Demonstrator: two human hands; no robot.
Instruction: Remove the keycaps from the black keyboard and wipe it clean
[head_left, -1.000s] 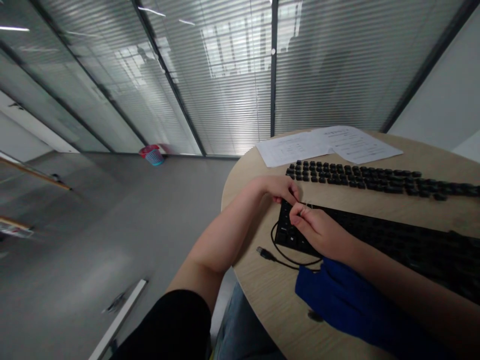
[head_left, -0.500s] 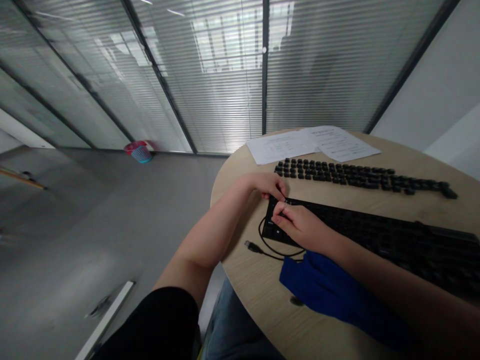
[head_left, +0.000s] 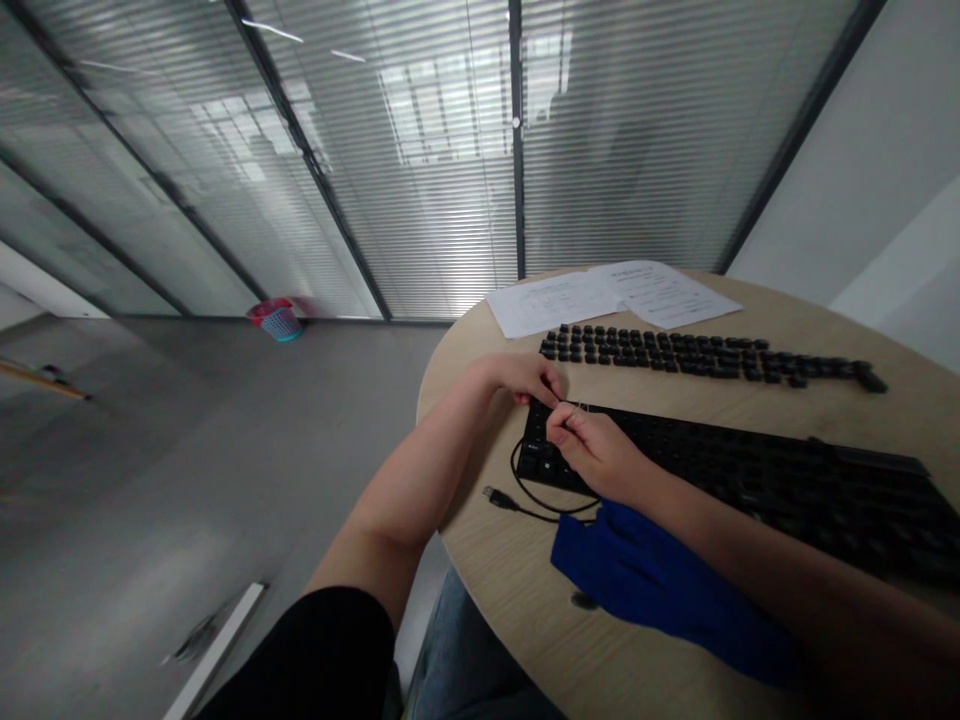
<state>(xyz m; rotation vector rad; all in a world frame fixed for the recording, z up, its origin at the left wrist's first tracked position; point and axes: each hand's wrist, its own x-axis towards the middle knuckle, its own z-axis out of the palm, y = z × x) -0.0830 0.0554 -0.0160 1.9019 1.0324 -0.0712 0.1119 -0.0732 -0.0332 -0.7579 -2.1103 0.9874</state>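
Observation:
A black keyboard point(head_left: 720, 442) lies on the round wooden table, with part of it hidden under my right forearm. My right hand point(head_left: 596, 452) is closed over its left part, pinching what looks like a wire keycap puller point(head_left: 582, 406); only thin metal wires show past the fingers. At the keyboard's upper left corner, my left hand point(head_left: 531, 378) has its fingers pressed together, close to the right fingertips. Anything in that pinch is too small to make out. Beyond the keyboard, several loose black keycaps point(head_left: 660, 348) lie in rows.
Two printed sheets point(head_left: 551, 302) lie at the table's far edge. A blue cloth point(head_left: 645, 580) sits under my right forearm, near a black USB cable point(head_left: 501, 498) and a small dark piece point(head_left: 583, 600). On the floor stands a red and blue basket point(head_left: 279, 320).
The view has shifted slightly, moving the table a little left in the picture. Both hands stay at the keyboard's upper left, still pinched, with the thin wires showing more clearly.

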